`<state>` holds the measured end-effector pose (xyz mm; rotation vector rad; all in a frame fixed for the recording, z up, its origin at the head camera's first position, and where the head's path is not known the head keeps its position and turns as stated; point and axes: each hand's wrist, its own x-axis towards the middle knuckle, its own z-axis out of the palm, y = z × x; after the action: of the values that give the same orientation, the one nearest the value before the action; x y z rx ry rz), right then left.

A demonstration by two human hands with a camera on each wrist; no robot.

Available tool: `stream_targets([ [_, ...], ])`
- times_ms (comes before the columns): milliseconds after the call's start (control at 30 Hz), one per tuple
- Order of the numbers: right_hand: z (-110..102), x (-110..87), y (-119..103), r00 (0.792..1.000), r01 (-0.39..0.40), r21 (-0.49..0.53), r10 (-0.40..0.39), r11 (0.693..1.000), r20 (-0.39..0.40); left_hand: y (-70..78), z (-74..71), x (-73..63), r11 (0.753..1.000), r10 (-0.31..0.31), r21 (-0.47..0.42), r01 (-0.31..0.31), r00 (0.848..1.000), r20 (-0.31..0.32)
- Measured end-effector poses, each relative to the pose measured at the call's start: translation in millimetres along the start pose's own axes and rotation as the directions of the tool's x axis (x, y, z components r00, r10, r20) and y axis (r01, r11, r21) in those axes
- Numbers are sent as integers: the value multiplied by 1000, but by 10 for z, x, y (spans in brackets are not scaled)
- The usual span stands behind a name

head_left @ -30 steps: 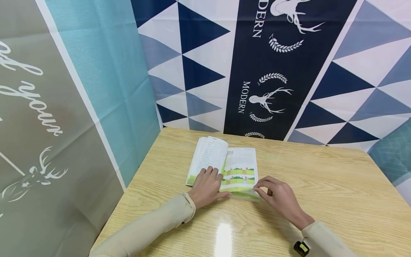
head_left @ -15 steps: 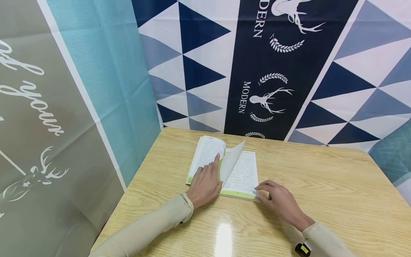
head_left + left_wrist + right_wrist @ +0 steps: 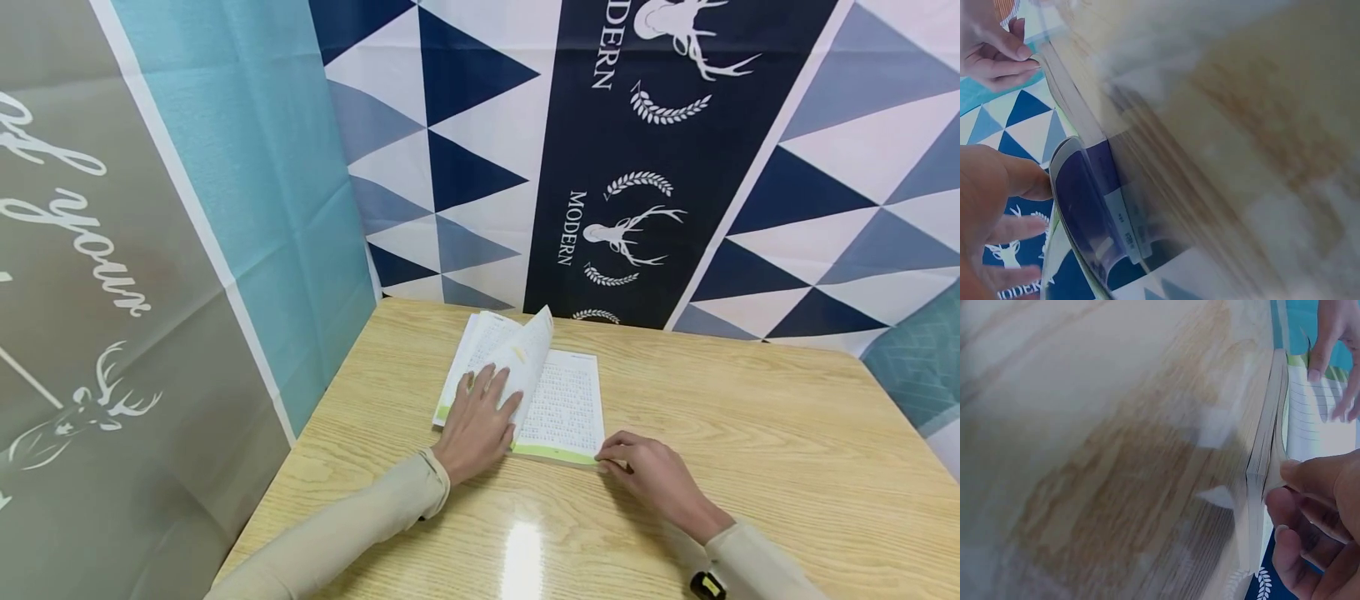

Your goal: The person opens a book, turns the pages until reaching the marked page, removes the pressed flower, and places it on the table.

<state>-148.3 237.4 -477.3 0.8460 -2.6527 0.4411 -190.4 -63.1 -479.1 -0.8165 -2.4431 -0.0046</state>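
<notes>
A raised page (image 3: 532,357) obstructs; rightward tabletop (image 3: 795,417) offers room.

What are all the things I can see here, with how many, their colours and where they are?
Book: one, white pages with green lower edges, open on the table
Raised page: at least one, white, standing up from the open book
Table: one, pale wood, beneath the book
Printed cloth: pieces uncertain, blue, white, black, grey and teal, behind and left of the table
Wrist device: one plainly visible, black and yellow, at the right cuff
Sleeves: two, beige, on both arms
Left hand: one, bare, resting over the book's left side
Right hand: one, bare, pinching the book's lower right corner
</notes>
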Motion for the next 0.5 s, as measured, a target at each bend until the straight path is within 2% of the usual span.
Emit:
stream_targets([
  [167,23,0,-9,998,46,-38,-47,998,-41,11,19,-38,999,38,-33,-36,997,63],
  [500,45,-10,19,984,92,-53,-99,994,-150,13,35,-52,998,25,-60,-20,996,83],
])
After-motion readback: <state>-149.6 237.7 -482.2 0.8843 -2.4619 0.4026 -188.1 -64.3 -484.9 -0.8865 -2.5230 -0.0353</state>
